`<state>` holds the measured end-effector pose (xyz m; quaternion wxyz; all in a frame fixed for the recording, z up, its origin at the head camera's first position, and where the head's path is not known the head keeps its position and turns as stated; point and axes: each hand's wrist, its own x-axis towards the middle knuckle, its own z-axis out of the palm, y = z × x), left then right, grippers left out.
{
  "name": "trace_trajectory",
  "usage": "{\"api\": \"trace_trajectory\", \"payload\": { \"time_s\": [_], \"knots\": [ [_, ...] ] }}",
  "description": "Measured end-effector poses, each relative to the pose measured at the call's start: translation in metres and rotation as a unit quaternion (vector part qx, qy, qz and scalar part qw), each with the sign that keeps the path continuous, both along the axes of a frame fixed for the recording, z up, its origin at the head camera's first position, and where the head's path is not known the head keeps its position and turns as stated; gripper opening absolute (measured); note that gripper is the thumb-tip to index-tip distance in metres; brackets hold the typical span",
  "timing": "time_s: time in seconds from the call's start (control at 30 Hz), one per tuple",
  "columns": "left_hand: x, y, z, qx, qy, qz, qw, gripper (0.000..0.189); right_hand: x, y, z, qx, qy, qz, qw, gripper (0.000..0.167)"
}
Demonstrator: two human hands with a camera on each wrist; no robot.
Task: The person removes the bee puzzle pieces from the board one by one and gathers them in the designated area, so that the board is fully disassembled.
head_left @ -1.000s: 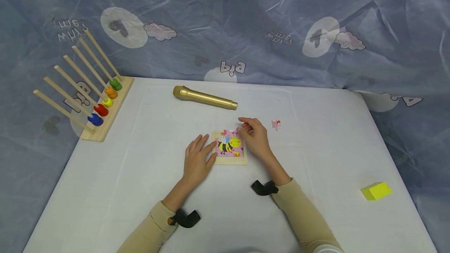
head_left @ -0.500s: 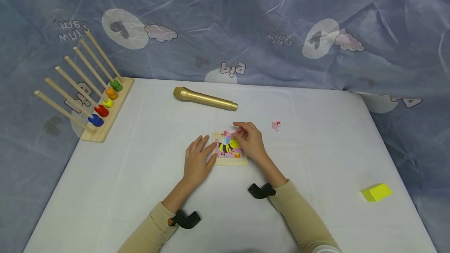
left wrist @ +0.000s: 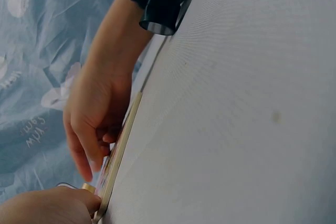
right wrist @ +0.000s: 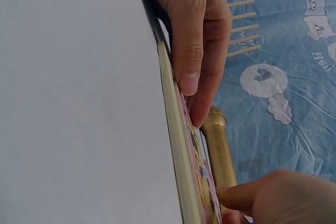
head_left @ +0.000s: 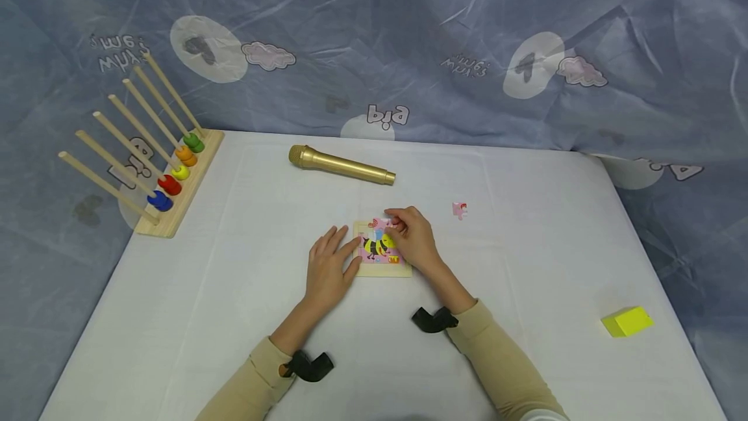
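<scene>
A small wooden jigsaw puzzle (head_left: 382, 270) with a bee picture lies on the white table in a pale frame. My left hand (head_left: 330, 271) rests at its left side, fingers spread and fairly straight, the thumb and index fingertip touching the frame's edge. Over the puzzle's upper right is my right hand (head_left: 417, 239), its thumb and index finger pinching a pink puzzle piece (head_left: 388, 221), which the fingers mostly cover. Both hands (right wrist: 197, 45) also meet at the tray in the right wrist view. Another pink puzzle piece (head_left: 460, 210) lies loose to the right.
A gold microphone (head_left: 341, 165) lies behind the puzzle. At the left edge stands a wooden peg rack (head_left: 175, 213) with coloured rings on its rods. A yellow block (head_left: 628, 321) sits far right. Patterned blue-grey cloth (head_left: 374, 31) hangs beyond the table.
My right hand has moved left and slightly nearer, from the puzzle's upper right corner to over its top part. My left hand has stayed in place.
</scene>
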<state>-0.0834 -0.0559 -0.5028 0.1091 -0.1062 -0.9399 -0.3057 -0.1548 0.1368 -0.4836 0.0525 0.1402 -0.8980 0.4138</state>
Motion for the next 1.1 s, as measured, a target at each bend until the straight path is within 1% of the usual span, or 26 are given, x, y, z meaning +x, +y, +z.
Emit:
{"api": "trace_trajectory", "payload": {
  "time_s": [0.2,0.43,0.7,0.97,1.1],
  "knots": [
    [0.0005,0.0004,0.0018,0.004,0.003,-0.001,1.0000,0.036,0.0002,-0.0023,-0.0021,0.029,0.015,0.000,0.9995,0.027],
    [-0.0001,0.0004,-0.0008,0.004,0.004,0.000,1.0000,0.036,-0.0001,-0.0028,-0.0031,0.042,0.029,0.003,0.9987,0.023],
    [0.0001,-0.0001,-0.0016,0.006,0.003,0.000,1.0000,0.036,-0.0006,-0.0025,-0.0037,0.032,0.022,0.003,0.9992,0.020],
    [-0.0004,-0.0001,-0.0024,0.003,0.002,0.000,1.0000,0.036,-0.0001,-0.0026,-0.0037,0.024,0.037,0.006,0.9990,0.018],
    [-0.0005,0.0000,-0.0023,0.005,0.004,-0.001,1.0000,0.036,-0.0001,-0.0018,-0.0045,0.019,0.037,0.014,0.9990,0.016]
  ]
}}
